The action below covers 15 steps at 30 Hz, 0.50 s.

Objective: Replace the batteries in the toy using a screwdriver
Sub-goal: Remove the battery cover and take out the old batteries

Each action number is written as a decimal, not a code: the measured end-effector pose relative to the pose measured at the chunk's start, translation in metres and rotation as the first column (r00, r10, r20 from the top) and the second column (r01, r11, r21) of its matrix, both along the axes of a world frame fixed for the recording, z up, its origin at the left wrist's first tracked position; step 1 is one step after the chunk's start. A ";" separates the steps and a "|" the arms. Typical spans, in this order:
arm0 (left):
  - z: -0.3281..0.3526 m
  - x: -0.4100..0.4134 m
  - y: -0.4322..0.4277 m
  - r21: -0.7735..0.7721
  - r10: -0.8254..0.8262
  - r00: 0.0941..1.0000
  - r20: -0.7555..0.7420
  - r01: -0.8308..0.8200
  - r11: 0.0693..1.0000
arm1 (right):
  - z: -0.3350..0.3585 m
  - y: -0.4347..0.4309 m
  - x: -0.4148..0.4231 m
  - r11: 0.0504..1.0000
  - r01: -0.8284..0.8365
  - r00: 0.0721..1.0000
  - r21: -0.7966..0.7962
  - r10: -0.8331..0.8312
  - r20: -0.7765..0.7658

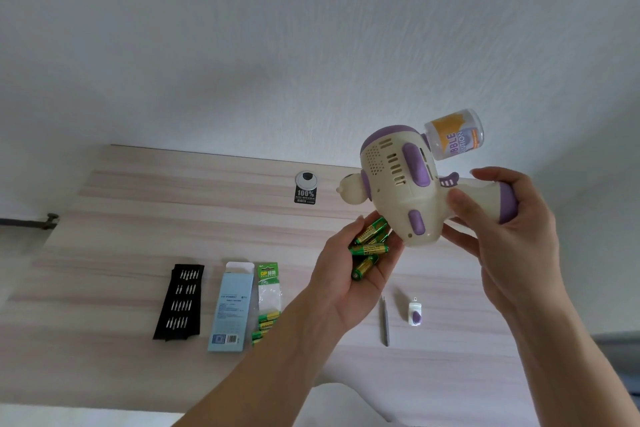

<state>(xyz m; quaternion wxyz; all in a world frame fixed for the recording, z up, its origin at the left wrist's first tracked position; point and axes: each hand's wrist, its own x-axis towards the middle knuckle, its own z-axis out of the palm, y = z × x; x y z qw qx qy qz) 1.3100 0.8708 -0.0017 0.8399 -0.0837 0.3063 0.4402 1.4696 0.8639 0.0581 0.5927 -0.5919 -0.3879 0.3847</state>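
Toy [398,184] sits in right grip [509,229], above batteries [369,250] on left grip [349,274]

We hold the toy [398,184] up over the counter [138,218], our right hand [512,239] gripping its handle, a bubble solution bottle [455,133] fixed to its far side. Our left hand [349,274] lies palm up just beneath the toy's body, and several green batteries [369,250] rest loose in it. On the counter we see a black bit holder [180,302], a blue box [230,308] and a battery pack [268,302] side by side. To their right lie the screwdriver [385,321] and, near it, a small white and purple cover [415,314].
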 end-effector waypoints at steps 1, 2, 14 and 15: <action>-0.001 0.000 0.000 0.000 0.003 1.000 0.009 -0.003 1.000 | 0.000 0.000 0.000 1.000 -0.003 1.000 0.002 0.003 0.005; -0.001 -0.001 0.000 -0.002 0.005 1.000 0.014 -0.005 1.000 | 0.000 -0.001 0.000 1.000 -0.011 0.999 0.009 0.011 0.035; -0.002 -0.010 -0.004 0.014 -0.002 0.998 -0.068 0.003 1.000 | -0.014 -0.006 0.004 0.998 -0.057 0.992 -0.027 0.060 0.113; -0.003 -0.012 -0.004 0.016 -0.008 0.997 -0.077 0.009 1.000 | -0.015 -0.005 0.008 0.996 -0.067 0.974 -0.053 0.077 0.214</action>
